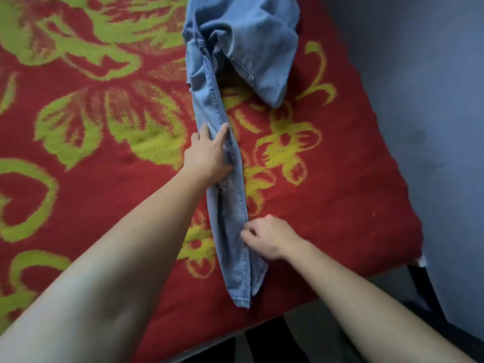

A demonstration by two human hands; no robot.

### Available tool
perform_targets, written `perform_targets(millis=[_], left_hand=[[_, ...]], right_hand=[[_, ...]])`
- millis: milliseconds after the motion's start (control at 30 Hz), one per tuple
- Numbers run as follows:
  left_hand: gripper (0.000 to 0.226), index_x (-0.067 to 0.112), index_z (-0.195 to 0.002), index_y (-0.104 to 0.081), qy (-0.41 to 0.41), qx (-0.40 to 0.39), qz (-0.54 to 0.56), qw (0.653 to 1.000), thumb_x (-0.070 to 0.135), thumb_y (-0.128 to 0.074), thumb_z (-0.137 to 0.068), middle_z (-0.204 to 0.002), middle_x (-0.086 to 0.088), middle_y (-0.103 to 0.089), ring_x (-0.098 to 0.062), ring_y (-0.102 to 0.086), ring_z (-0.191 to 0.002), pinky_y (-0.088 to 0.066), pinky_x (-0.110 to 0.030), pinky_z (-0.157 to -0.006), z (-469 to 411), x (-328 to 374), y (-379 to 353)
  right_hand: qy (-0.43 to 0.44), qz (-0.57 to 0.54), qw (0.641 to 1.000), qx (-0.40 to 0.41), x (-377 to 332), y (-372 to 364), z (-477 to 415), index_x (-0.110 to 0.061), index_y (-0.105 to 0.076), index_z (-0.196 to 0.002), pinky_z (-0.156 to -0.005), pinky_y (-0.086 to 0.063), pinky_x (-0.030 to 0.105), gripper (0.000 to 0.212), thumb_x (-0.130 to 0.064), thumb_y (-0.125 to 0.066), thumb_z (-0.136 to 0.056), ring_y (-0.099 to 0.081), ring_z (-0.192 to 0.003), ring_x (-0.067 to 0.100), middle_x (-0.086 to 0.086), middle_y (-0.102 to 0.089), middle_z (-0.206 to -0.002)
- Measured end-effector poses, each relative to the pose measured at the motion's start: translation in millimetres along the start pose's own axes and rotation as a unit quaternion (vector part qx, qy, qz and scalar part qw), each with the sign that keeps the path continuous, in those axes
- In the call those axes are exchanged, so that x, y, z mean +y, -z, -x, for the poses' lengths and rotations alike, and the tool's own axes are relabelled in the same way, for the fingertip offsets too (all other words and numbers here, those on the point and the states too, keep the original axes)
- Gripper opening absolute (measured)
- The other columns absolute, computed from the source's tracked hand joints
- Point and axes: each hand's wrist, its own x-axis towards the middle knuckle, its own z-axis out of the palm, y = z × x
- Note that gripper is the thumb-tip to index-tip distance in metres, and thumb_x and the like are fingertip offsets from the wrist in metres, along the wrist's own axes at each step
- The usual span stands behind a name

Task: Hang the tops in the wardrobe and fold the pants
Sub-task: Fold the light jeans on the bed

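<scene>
Bed blanket [91, 158]: red with yellow-green flower pattern, fills most of the frame from the left edge to right of centre. Its near edge runs along the bottom of the frame, rising toward the right.

Wall [424, 100]: blue-grey, takes up the right side of the frame.

Jeans [230, 213]: light blue denim, lying on the blanket from top centre down to lower centre. Waist end bunched and partly folded over at top centre. Legs lie together as one narrow strip running down the frame, hems near the blanket's near edge.

Left hand [209, 153]: centre of frame, resting flat on the left side of the leg strip about midway along it. Fingers extended toward the top of the frame, not gripping; forearm enters from the lower left.

Right hand [264, 238]: lower centre, at the right seam of the leg strip, below the left hand. Fingers curled; they appear to pinch the seam edge, though the contact itself is blurred. Forearm enters from the lower right.
</scene>
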Motion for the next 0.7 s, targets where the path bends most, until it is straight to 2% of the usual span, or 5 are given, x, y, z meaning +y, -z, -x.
perform_targets(millis=[100,300,400,533,700], left_hand=[[0.075,0.031,-0.145,-0.03,0.006,0.007,0.049,0.999,0.01,-0.063,-0.081,-0.13,-0.013,-0.037,-0.039,-0.05,-0.105,-0.05,-0.045,-0.077,15.4,-5.2,-5.3],[0.049,0.035,-0.122,-0.05,0.019,0.058,-0.033,0.998,0.005,-0.058,-0.083,-0.109,-0.009,-0.049,-0.036,-0.054,-0.097,-0.042,-0.039,-0.068,47.8,-65.5,-11.0],[0.053,0.037,-0.129,-0.05,0.058,0.065,-0.078,0.993,0.009,-0.059,-0.085,-0.112,-0.008,-0.05,-0.035,-0.052,-0.101,-0.047,-0.042,-0.072,69.6,-109.9,-12.1],[0.07,0.038,-0.136,-0.048,0.099,0.018,-0.02,0.995,0.011,-0.068,-0.075,-0.121,-0.006,-0.051,-0.035,-0.054,-0.106,-0.05,-0.044,-0.083,89.3,-135.9,-11.9],[0.076,0.04,-0.139,-0.047,0.176,0.0,0.126,0.976,0.003,-0.057,-0.073,-0.135,-0.008,-0.05,-0.037,-0.048,-0.121,-0.043,-0.046,-0.101,103.1,-128.1,-8.1]], right_hand=[[-0.094,-0.082,0.974,0.189,21.7,54.2,-38.2,-0.023,-0.061,-0.116,-0.092,-0.048,0.04,0.032,-0.039,-0.047,-0.093,-0.06,-0.112,0.034,0.015,-0.065,-0.119],[-0.176,-0.286,0.878,0.343,16.4,158.4,-116.3,-0.017,-0.016,-0.155,-0.118,-0.024,0.039,0.106,-0.062,-0.07,-0.076,-0.027,-0.145,0.031,0.015,-0.024,-0.156],[-0.173,-0.314,0.861,0.361,7.9,181.3,-134.4,-0.017,-0.037,-0.147,-0.112,-0.035,0.034,0.083,-0.049,-0.072,-0.079,-0.043,-0.136,0.025,0.007,-0.046,-0.147],[-0.001,-0.035,0.904,0.426,-14.1,139.7,-107.3,-0.024,-0.058,-0.132,-0.093,-0.041,0.042,0.05,-0.016,-0.053,-0.083,-0.054,-0.114,0.033,0.008,-0.061,-0.12],[0.169,0.217,0.943,0.189,-1.6,39.1,-39.0,-0.03,-0.065,-0.123,-0.088,-0.03,0.042,0.037,-0.021,-0.051,-0.09,-0.051,-0.107,0.032,0.005,-0.058,-0.109]])
